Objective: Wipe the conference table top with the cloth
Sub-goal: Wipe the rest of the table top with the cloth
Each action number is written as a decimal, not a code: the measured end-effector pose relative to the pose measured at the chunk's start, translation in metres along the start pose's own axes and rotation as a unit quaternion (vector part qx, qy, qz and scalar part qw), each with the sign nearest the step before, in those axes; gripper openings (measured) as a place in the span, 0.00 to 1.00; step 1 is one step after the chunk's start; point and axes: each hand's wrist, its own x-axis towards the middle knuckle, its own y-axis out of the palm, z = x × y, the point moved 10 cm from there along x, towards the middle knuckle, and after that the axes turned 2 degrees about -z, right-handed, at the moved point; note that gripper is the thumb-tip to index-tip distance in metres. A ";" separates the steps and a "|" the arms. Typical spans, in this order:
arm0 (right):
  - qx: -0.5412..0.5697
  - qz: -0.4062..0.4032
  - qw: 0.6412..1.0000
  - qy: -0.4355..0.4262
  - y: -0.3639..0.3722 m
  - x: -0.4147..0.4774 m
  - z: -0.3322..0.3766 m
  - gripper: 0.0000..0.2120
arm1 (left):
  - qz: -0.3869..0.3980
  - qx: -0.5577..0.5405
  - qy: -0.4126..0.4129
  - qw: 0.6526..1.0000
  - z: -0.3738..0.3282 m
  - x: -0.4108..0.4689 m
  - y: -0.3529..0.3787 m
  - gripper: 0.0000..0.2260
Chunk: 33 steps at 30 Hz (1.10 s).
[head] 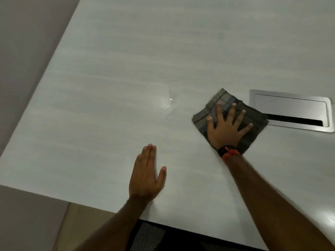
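A folded checked cloth (220, 100), grey-green with blue stripes, lies flat on the pale grey conference table top (126, 69), right of the middle. My right hand (226, 126) presses down on it with fingers spread straight; a black and orange watch sits on that wrist. My left hand (146, 174) rests flat on the bare table near the front edge, fingers straight and together, touching nothing else. A small wet streak (167, 104) glints on the table to the left of the cloth.
A metal cable hatch (290, 107) with a dark slot is set into the table just right of the cloth; the cloth's corner touches its rim. A black mesh chair back (148, 236) sits under the front edge. The table's left edge runs diagonally beside the floor (23, 51).
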 end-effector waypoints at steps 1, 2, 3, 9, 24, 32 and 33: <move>0.006 0.003 1.000 -0.024 0.007 -0.003 0.030 0.33 | 0.000 0.002 0.000 1.000 0.000 0.000 0.001 0.33; 0.006 0.014 0.997 -0.076 0.016 -0.011 0.065 0.33 | 0.000 0.006 0.002 1.000 0.000 0.001 0.002 0.33; -0.004 0.029 0.989 -0.145 0.027 -0.025 0.098 0.31 | 0.000 0.012 0.002 1.000 -0.001 0.001 0.003 0.33; -0.006 -0.005 0.994 -0.107 0.014 -0.049 0.029 0.31 | -0.020 0.005 0.005 1.000 -0.002 0.000 -0.003 0.33; -0.009 0.002 0.997 -0.077 0.002 -0.011 0.001 0.30 | -0.022 0.011 0.007 1.000 -0.002 0.000 -0.001 0.32; -0.057 0.063 0.968 -0.234 0.036 -0.077 0.079 0.30 | -0.023 -0.020 0.014 0.999 0.000 0.000 -0.001 0.32; -0.067 0.072 0.957 -0.274 0.038 -0.089 0.074 0.29 | -0.021 -0.027 0.014 0.999 0.001 0.000 0.000 0.32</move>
